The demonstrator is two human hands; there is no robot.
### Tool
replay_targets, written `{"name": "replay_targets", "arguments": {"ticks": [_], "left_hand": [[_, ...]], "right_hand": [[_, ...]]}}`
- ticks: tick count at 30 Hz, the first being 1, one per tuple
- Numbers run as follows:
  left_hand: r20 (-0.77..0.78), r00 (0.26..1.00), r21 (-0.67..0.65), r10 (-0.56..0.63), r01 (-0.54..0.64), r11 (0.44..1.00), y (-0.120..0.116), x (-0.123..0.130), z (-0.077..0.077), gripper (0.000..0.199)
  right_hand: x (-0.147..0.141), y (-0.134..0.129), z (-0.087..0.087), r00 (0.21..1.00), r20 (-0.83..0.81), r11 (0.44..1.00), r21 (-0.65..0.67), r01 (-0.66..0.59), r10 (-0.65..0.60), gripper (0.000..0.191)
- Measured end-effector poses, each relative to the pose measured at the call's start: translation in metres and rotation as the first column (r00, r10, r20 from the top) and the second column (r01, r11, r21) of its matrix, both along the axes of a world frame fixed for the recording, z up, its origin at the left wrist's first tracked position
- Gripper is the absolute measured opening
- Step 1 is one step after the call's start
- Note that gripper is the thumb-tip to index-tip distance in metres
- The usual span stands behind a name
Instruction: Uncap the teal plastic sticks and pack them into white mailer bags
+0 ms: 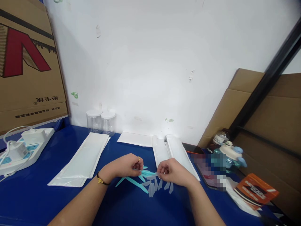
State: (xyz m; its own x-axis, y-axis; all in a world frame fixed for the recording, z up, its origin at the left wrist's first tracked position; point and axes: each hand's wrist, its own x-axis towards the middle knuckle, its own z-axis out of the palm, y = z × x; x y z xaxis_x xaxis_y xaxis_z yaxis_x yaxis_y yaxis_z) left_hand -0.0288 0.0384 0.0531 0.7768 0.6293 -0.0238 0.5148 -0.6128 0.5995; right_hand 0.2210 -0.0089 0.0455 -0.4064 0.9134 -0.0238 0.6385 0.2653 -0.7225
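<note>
My left hand, with a ring and a dark bracelet, pinches one end of a thin teal stick. At the stick's other end, the fingers of my right hand are closed on a small translucent cover. Below my hands, more teal sticks lie crossed on the blue table. Several loose translucent covers are spread beside them, under and in front of my right hand.
White packets lie at left, centre back and right. Two clear jars stand by the wall. A power strip sits far left; a phone, teal bottle and orange pouch are right.
</note>
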Motion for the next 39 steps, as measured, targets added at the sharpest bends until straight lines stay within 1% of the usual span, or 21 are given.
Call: {"name": "replay_targets", "arguments": {"ticks": [2,4,6,9,11,12,15,16,17,19,21,23,26,28,31,33,36,39], "left_hand": [[0.011,1.0,0.005,0.009,-0.009,1.0,-0.001,0.001,0.002,0.014],[0.028,0.999,0.019,0.025,-0.026,0.999,-0.003,0.004,0.004,0.015],[0.036,0.998,0.031,0.046,-0.047,0.998,-0.004,0.007,0.005,0.016],[0.042,0.996,0.065,0.073,-0.076,0.995,-0.004,0.009,0.006,0.017],[0.074,0.991,0.102,0.112,-0.119,0.988,0.0,0.008,0.005,0.019],[0.097,0.985,0.114,0.145,-0.156,0.981,0.004,0.007,0.003,0.02],[0.132,0.942,0.123,0.307,-0.323,0.938,0.019,0.0,-0.005,0.028],[0.124,0.923,0.128,0.363,-0.378,0.917,0.025,-0.002,-0.009,0.03],[0.108,0.907,0.135,0.408,-0.42,0.898,0.031,-0.003,-0.014,0.031],[0.059,0.89,0.139,0.452,-0.455,0.879,0.041,-0.003,-0.025,0.03],[0.011,0.894,0.129,0.448,-0.446,0.886,0.047,-0.001,-0.034,0.027],[-0.005,0.904,0.143,0.427,-0.422,0.895,0.049,0.003,-0.038,0.023],[0.031,0.896,0.237,0.442,-0.436,0.868,0.044,0.005,-0.033,0.021],[0.032,0.89,0.278,0.455,-0.445,0.851,0.037,0.003,-0.026,0.024],[-0.056,0.916,0.266,0.398,-0.37,0.89,0.023,0.0,-0.014,0.029],[-0.126,0.926,0.265,0.356,-0.315,0.912,0.016,0.0,-0.008,0.031],[-0.185,0.918,0.25,0.351,-0.302,0.92,0.01,0.002,-0.006,0.026],[-0.193,0.909,0.234,0.368,-0.322,0.917,0.01,0.004,-0.008,0.013]], "right_hand": [[-0.002,0.0,0.0,0.998,-0.067,0.997,-0.081,0.001,-0.007,0.015],[-0.004,0.0,0.001,0.992,-0.126,0.991,-0.131,0.002,-0.019,0.02],[-0.007,0.0,0.001,0.988,-0.152,0.991,-0.135,0.008,-0.029,0.022],[-0.011,0.001,0.0,0.988,-0.149,0.992,-0.121,0.024,-0.042,0.023],[-0.012,0.003,-0.001,0.987,-0.144,0.994,-0.092,0.064,-0.077,0.025],[-0.011,0.004,-0.001,0.985,-0.133,0.993,-0.057,0.1,-0.107,0.026],[-0.004,0.008,0.001,0.978,-0.028,0.968,0.137,0.21,-0.208,0.024],[0.0,0.008,0.003,0.975,0.025,0.958,0.192,0.213,-0.222,0.021],[0.005,0.008,0.004,0.974,0.079,0.957,0.218,0.193,-0.215,0.02],[0.014,0.006,0.008,0.975,0.165,0.976,0.184,0.116,-0.146,0.016],[0.022,0.003,0.009,0.975,0.215,0.995,0.093,0.032,-0.052,0.016],[0.028,0.001,0.009,0.969,0.244,0.999,0.006,-0.034,0.031,0.019],[0.033,0.001,0.005,0.95,0.3,0.994,-0.083,-0.071,0.092,0.022],[0.033,0.001,0.001,0.933,0.351,0.994,-0.091,-0.053,0.081,0.024],[0.03,0.003,-0.004,0.908,0.415,0.996,-0.09,-0.027,0.062,0.027],[0.028,0.003,-0.006,0.894,0.444,0.995,-0.096,-0.023,0.064,0.027],[0.024,0.002,-0.005,0.887,0.458,0.994,-0.113,-0.012,0.063,0.024],[0.02,-0.001,-0.003,0.884,0.464,0.991,-0.134,0.002,0.061,0.022]]}}
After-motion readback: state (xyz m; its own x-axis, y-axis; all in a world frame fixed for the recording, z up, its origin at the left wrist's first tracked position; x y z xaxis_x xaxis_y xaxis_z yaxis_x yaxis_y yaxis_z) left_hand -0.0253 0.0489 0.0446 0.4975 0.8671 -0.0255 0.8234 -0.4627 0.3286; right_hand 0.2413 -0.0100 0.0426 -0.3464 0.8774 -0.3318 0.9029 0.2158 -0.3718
